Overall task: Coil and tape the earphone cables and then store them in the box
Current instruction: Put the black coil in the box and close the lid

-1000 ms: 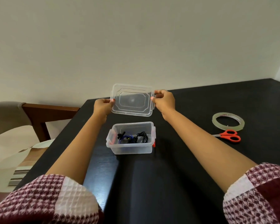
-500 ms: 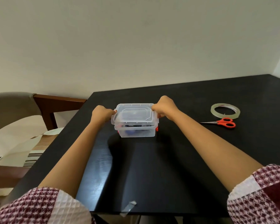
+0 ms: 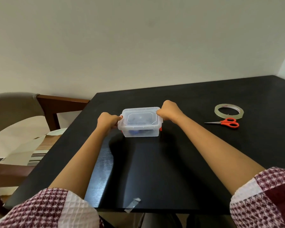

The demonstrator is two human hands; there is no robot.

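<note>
The head view shows one black table with one clear plastic box standing on it towards the far left part of the top. One clear lid sits flat on the box. Two red latches hang at the box's ends: the right latch shows plainly, while the left one is only a sliver of red below the hand. Through the front wall the earphone cables show as a blurred blue and dark mass inside the box; how many coils there are cannot be told.

Well apart to the right lie one roll of clear tape, flat on the table, and just in front of it one pair of red-handled scissors, blades pointing left. One short strip of tape is stuck at the near edge of the table. One wooden chair stands past the table's left side.

Two bare forearms reach forward from two checked sleeves. The left hand is at the left end of the box, fingers curled, thumb on top of the lid's edge, grasping it there. The right hand is knuckles up at the lid's far right corner, fingers curled down over the edge and clasping it.
</note>
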